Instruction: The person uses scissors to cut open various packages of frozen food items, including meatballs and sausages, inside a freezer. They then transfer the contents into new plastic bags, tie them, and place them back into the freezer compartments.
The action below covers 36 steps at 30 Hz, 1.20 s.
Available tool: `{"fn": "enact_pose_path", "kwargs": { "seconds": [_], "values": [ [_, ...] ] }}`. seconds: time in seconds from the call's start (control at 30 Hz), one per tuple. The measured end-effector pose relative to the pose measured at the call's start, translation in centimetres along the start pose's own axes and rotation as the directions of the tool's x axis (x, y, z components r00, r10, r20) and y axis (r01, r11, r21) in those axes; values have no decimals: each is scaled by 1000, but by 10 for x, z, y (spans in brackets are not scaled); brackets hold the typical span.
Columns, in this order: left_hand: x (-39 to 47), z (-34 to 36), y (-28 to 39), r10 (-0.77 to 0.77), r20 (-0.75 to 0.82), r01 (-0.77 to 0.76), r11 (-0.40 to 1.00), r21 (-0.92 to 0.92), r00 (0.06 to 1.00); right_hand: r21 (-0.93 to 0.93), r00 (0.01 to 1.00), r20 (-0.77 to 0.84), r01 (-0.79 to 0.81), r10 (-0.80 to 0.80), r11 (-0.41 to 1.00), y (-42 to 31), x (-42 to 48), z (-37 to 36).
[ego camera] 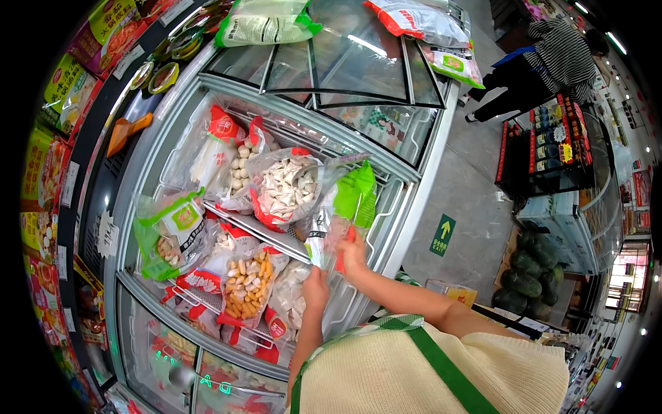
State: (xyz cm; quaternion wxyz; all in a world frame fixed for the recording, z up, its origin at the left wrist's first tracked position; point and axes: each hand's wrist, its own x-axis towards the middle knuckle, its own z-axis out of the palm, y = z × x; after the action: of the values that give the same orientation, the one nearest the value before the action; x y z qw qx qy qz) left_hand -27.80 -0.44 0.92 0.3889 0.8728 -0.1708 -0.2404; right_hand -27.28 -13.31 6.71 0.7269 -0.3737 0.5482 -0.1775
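Observation:
Over an open chest freezer (417, 207), my left hand (315, 287) grips the lower edge of a clear plastic food bag (331, 220) with a green end. My right hand (353, 252) is closed on something red with a long thin part lying over the bag; its kind is not clear. Just left of the bag lies an open bag of frozen dumplings (287, 187). Bags of white balls (240, 168), yellow and white pieces (248, 287) and a green-edged bag (176, 233) also lie in the wire baskets.
Frozen food bags (269, 23) rest on the sliding glass lids (357, 52). An orange scoop (128, 133) lies on the ledge at left, beside shelves of packets (62, 98). Across the aisle, a person in a striped top (561, 57) bends near a display stand (551, 145); watermelons (527, 274) are at right.

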Motion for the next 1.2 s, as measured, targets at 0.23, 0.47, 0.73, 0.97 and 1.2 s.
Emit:
{"fn": "enact_pose_path", "kwargs": {
  "seconds": [0.23,0.47,0.73,0.97,1.2],
  "values": [
    [0,-9,1,30,-41,-33,997,-71,999,-36,966,33,-257,258,966,-18,-46,-13],
    [1,-9,6,-10,-2,9,1000,-17,1000,33,995,70,-69,66,997,-2,7,-15],
    [1,1,4,-3,4,3,998,61,1000,8,999,41,-23,23,1000,1,26,-6],
    [2,-2,3,-20,34,19,999,43,999,-119,999,-39,30,-35,992,-11,3,-7],
    [0,5,-7,12,13,-13,992,127,1000,-108,998,-34,-54,50,993,-23,-17,-8]
  ]
}}
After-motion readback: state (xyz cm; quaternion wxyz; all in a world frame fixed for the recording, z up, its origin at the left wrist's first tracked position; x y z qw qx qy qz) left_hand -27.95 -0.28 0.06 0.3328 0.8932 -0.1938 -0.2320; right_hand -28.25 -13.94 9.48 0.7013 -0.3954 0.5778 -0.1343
